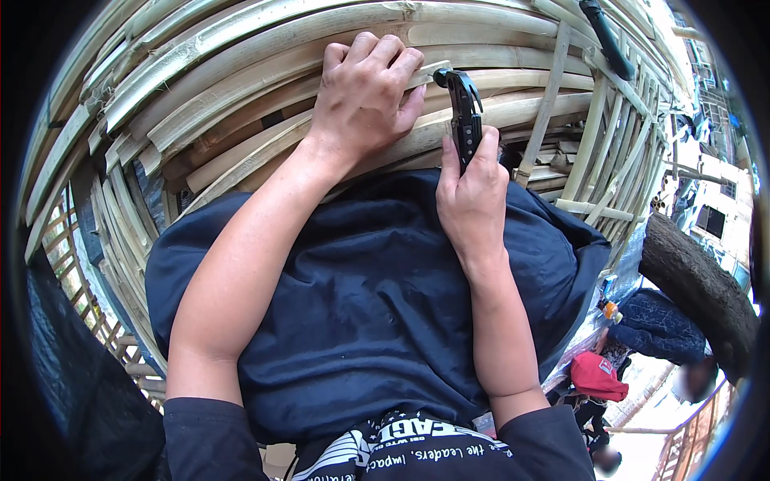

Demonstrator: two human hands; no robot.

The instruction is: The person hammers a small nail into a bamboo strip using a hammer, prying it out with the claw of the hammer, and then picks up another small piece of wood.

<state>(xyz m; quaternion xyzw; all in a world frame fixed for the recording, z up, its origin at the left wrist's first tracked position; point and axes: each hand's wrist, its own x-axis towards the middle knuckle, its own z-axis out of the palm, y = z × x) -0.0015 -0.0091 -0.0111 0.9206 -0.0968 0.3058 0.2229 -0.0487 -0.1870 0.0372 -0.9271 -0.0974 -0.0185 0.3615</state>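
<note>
My left hand [365, 100] is closed over a split bamboo strip [427, 74], its fingers curled across it. The strip's cut end shows just past my thumb, and part of its length is hidden under the hand. In my right hand [475, 188] is a black hammer multi-tool [467, 120], held upright by its riveted handle. Its small hammer head is right by the end of the strip; whether they touch I cannot tell. Behind both hands lie several long, pale bamboo slats [289, 36], stacked in curving rows.
Dark blue cloth [369, 280] covers my lap under both forearms. An upright bamboo piece [545, 100] and a slatted bamboo frame [618, 144] stand at the right. Beyond are a thick tree trunk [694, 272], a red bag [598, 377] and other people. A black tube [605, 40] is at upper right.
</note>
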